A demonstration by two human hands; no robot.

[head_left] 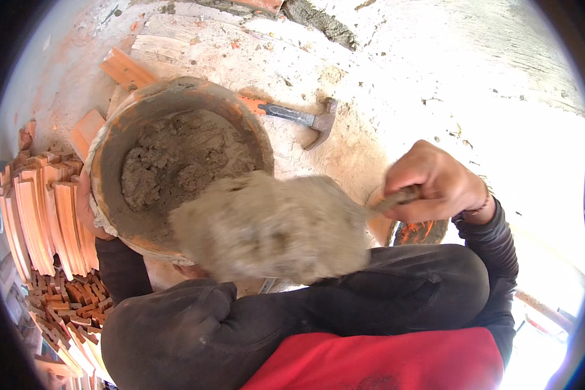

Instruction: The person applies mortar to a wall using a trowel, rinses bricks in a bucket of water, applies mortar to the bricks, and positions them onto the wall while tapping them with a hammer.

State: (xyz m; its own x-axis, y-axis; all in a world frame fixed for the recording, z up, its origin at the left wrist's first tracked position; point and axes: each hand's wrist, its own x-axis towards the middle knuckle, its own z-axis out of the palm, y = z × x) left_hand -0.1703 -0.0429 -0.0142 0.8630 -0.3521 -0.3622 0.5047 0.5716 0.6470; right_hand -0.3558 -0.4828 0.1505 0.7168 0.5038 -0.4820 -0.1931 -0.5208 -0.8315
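Note:
My right hand [435, 182] is closed round the handle of a trowel [388, 201]. A large heap of wet grey mortar [273, 227], smeared by motion, covers the trowel's blade. The load hangs above my bent legs and overlaps the near right rim of a round bucket [259, 127]. More mortar [185, 153] lies lumpy inside the bucket. On the bucket's left outer side my left hand [88, 207] grips the wall, its fingers partly hidden. The bucket looks tilted toward me.
A claw hammer [296, 116] with an orange and dark handle lies beyond the bucket. Stacked terracotta strips [45, 211] stand at the left, more cut pieces [71, 302] nearer me. Loose orange tile pieces [127, 68] lie behind the bucket. Mortar crumbs dot the bright floor.

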